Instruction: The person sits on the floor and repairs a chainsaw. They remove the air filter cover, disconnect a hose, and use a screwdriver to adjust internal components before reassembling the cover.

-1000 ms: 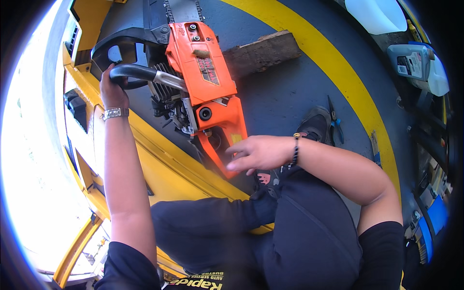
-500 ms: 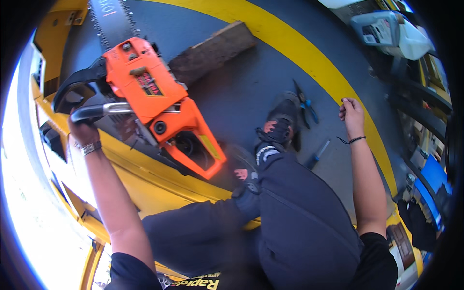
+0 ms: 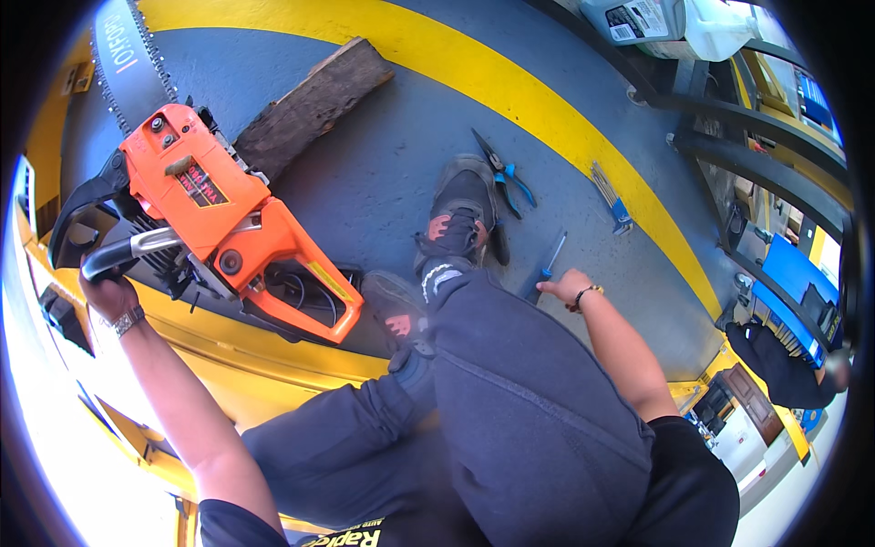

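An orange chainsaw (image 3: 196,187) stands tilted at my left, its bar and chain (image 3: 128,64) pointing away from me. My left hand (image 3: 111,294) is closed around its curved front handle. On the floor beside my raised knee lies a screwdriver (image 3: 552,257) with a blue and dark handle. My right hand (image 3: 574,286) is right at that handle, fingertips beside or against it. The hand and knee partly hide the spot, so whether the fingers grip it is unclear. Long-nose pliers (image 3: 503,171) with blue and black grips lie past the screwdriver, beside my shoe.
A rough wooden block (image 3: 314,105) lies beyond the chainsaw. A set of hex keys (image 3: 612,201) in a blue holder lies near the yellow floor stripe (image 3: 538,100). Dark metal frames (image 3: 756,137) and a plastic jug (image 3: 633,20) stand at right. A person in dark clothing (image 3: 775,365) is farther right.
My right hand has come down and leftward to the screwdriver's handle. My left hand stays on the chainsaw. The view has shifted right, bringing the hex keys into sight.
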The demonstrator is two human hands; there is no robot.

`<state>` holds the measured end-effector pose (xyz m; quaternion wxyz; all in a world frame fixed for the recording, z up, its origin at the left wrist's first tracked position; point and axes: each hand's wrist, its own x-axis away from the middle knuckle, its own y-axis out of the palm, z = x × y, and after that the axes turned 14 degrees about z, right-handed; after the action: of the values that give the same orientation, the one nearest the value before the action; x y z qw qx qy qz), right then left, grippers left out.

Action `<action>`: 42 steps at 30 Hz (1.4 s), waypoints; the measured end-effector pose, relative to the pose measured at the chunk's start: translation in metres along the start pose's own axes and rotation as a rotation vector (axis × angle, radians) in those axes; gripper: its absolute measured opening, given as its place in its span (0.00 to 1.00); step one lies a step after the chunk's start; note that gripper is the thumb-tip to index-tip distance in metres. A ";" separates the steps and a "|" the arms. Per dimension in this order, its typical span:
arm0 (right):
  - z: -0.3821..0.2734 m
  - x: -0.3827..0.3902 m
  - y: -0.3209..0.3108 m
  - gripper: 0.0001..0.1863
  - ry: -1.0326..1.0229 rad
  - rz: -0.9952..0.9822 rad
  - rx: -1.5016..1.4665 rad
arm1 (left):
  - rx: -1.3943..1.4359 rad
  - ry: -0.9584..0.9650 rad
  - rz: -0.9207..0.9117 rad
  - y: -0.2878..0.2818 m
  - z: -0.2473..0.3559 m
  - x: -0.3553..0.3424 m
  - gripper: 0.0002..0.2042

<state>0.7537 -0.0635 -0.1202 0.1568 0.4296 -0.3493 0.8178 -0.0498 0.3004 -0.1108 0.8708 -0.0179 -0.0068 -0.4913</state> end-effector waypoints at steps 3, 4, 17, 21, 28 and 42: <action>0.005 -0.018 0.047 0.27 -0.112 0.177 -0.210 | 0.028 0.006 -0.016 -0.011 0.006 -0.007 0.11; 0.008 -0.027 0.059 0.26 -0.154 0.250 -0.219 | -0.006 0.040 0.024 -0.008 0.005 -0.003 0.11; -0.084 0.034 0.027 0.24 -0.699 0.642 -0.092 | -0.222 0.197 0.152 0.052 0.020 0.054 0.12; -0.098 0.026 0.027 0.24 -0.589 0.612 -0.173 | 0.025 -0.004 0.211 0.080 0.036 0.076 0.11; -0.165 0.139 -0.093 0.21 -1.422 0.736 -0.678 | -0.001 -0.011 0.281 0.076 0.044 0.097 0.12; -0.252 0.255 -0.205 0.27 -2.163 0.883 0.145 | 0.089 -0.102 0.248 0.072 0.049 0.103 0.12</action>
<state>0.5701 0.2481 0.0796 -0.5447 0.7509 -0.3723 0.0277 0.0655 0.2508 -0.0605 0.9233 -0.0048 -0.0707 -0.3775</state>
